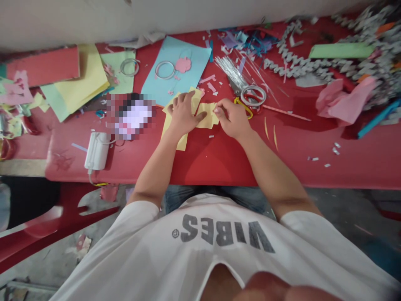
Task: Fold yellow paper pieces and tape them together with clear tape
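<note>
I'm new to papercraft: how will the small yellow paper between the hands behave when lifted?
The small yellow paper is probably light, being a small, thin-looking piece. It may flop or bend easily where creases show.

Blue sheet (186, 83): smooth matt paper
Yellow paper (208, 121), below the blue sheet: matt, creased
Table (213, 167), under the blue sheet: smooth, plastic-looking, faintly glossy
Strips (232, 69), right of the blue sheet: glossy, foil-like
White box (97, 151), lower left of the blue sheet: smooth plastic
Shirt (206, 259), well below the blue sheet: matt cloth
</note>
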A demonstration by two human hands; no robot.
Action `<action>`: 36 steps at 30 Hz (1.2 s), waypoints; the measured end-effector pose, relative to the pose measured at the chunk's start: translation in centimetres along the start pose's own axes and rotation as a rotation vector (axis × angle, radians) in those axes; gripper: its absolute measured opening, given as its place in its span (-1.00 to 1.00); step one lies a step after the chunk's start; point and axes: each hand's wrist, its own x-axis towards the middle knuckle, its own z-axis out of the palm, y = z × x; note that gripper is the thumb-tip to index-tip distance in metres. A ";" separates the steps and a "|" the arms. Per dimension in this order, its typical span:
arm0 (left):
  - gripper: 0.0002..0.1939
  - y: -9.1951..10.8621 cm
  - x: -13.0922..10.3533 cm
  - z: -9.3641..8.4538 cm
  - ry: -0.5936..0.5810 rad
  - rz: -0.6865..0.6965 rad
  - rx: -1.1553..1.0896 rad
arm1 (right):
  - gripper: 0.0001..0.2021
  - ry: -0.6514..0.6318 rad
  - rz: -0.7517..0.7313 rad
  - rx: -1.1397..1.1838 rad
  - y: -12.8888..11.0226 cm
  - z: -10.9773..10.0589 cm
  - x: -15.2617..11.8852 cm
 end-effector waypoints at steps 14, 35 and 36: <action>-0.46 2.6 -0.2 0.5 -0.143 -0.131 -1.138 | -0.51 0.290 -0.286 0.153 -0.1 -0.7 -0.9; -0.72 0.1 0.4 2.1 0.034 0.077 -0.905 | -0.75 0.325 -0.011 0.461 -0.7 -0.2 0.8; -0.73 -0.1 0.4 2.3 0.040 0.108 -0.876 | -0.77 0.325 0.015 0.493 -0.6 -0.1 0.8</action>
